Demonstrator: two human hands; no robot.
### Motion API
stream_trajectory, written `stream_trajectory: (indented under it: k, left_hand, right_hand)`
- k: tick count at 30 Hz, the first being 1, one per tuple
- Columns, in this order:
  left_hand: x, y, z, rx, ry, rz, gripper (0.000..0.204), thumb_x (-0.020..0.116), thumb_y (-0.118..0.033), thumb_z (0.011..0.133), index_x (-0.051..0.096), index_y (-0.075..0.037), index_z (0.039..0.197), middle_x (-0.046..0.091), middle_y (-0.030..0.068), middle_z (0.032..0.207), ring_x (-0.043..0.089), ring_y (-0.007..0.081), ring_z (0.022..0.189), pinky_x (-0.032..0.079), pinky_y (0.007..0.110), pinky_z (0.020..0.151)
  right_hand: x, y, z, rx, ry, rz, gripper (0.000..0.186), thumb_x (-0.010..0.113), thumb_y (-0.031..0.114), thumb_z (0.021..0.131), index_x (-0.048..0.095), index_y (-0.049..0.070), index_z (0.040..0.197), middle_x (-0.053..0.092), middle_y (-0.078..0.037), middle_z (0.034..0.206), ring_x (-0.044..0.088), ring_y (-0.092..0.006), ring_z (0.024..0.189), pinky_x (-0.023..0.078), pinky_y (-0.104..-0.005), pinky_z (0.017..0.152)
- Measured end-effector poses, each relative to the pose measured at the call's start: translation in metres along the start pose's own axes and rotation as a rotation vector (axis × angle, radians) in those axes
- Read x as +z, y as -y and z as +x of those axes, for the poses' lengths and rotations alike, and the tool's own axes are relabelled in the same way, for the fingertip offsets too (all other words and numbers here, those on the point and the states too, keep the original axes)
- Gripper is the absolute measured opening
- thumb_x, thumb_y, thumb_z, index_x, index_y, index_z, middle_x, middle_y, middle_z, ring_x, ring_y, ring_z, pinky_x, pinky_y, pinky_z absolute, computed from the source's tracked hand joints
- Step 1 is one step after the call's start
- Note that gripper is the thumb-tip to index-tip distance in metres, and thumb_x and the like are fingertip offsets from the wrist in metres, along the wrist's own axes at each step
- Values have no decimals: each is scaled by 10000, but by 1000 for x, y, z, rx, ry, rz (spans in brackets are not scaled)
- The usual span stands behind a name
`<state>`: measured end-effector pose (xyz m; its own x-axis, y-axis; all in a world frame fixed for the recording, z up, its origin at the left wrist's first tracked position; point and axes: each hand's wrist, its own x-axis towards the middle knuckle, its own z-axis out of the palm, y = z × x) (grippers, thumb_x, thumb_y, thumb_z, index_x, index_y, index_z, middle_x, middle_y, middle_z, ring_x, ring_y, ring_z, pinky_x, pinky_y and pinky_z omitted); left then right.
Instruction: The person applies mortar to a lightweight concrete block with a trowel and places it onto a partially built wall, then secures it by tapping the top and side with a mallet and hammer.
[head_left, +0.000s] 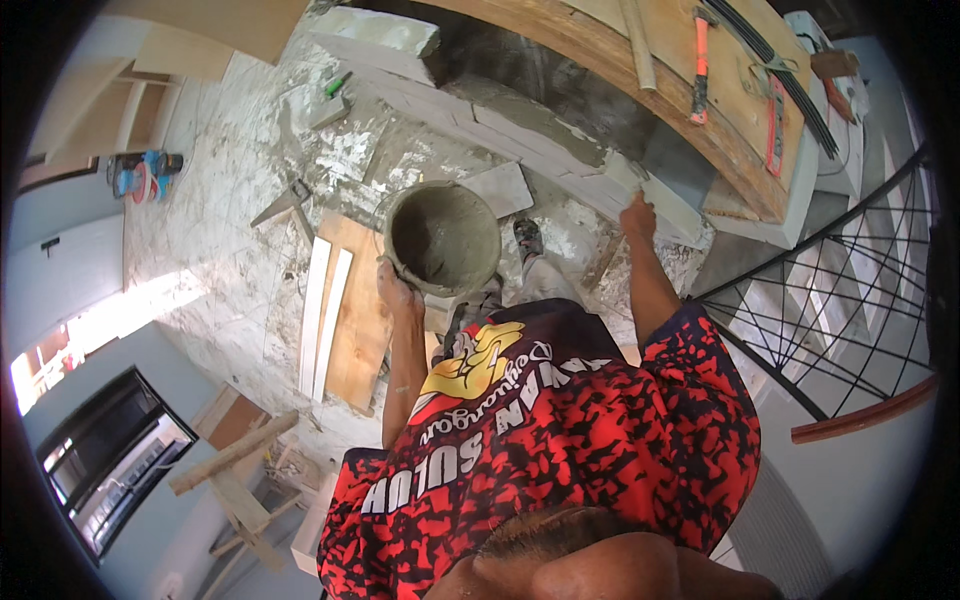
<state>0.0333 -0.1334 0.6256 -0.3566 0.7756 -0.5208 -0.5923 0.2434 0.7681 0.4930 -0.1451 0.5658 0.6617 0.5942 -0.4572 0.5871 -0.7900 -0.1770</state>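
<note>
My left hand [400,292] grips the rim of a grey, mortar-coated bucket [450,235], its inside dark and smeared, held in front of my legs. My right hand [637,215] reaches to a low wall of pale blocks [560,165] topped with wet grey mortar, its fingers mostly curled at the wall's edge; whether anything is in them is too small to make out. A loose grey slab [500,188] lies beside the bucket, and my shoe [528,238] shows just right of it.
Boards [335,300] lie on the stained floor at left. A plywood platform [750,120] bears a hammer, level and rods. A black metal railing [830,300] curves along the right. A green-handled tool [336,84], blue power tool [140,175] and wooden trestle [240,490] stand or lie around.
</note>
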Motion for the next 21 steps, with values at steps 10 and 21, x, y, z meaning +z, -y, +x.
stream_trajectory:
  k: [10, 21]
  left_hand:
    - [30, 6, 17, 73, 63, 59, 180, 460, -167, 952, 564, -21, 973, 590, 43, 928, 553, 132, 838, 456, 282, 789]
    - [67, -7, 5, 79, 198, 227, 230, 460, -204, 966, 583, -11, 992, 597, 36, 960, 542, 108, 847, 441, 252, 776]
  right_hand:
    - [-19, 52, -121, -972, 269, 96, 461, 590, 210, 806, 504, 99, 1245, 598, -232, 1009, 582, -379, 969, 463, -472, 827]
    - [-13, 161, -151, -1163, 366, -410, 248, 542, 118, 762, 598, -3, 972, 636, -235, 828, 651, -375, 776, 527, -446, 662]
